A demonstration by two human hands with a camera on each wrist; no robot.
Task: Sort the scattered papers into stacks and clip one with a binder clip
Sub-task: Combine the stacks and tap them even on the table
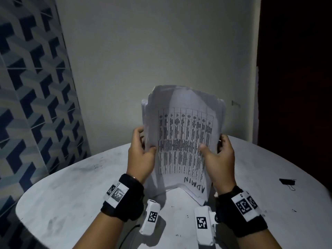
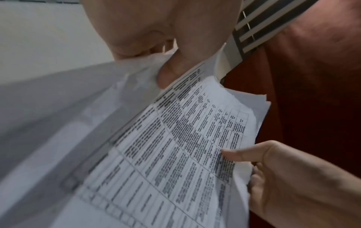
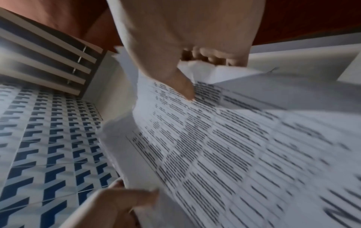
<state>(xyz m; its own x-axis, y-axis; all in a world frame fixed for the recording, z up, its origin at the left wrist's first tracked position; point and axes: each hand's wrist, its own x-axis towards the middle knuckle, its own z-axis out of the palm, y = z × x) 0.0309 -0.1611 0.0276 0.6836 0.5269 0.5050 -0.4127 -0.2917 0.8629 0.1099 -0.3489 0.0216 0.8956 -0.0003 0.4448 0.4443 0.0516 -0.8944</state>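
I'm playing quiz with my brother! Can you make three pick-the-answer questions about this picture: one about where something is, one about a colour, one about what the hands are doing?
1. Where is the binder clip?
A on the table, to the right
B on the papers
C on the floor

2. What colour is the clip?
A red
B black
C yellow

3. How is the paper stack held?
A lying flat
B upright, by both hands
C by one hand

Answers: 1 A, it lies apart near the table's right edge. 2 B, it looks black. 3 B, left hand and right hand grip its sides.

dim, grainy room light, dark corners, motion-blurred wrist views, wide-angle edge warping
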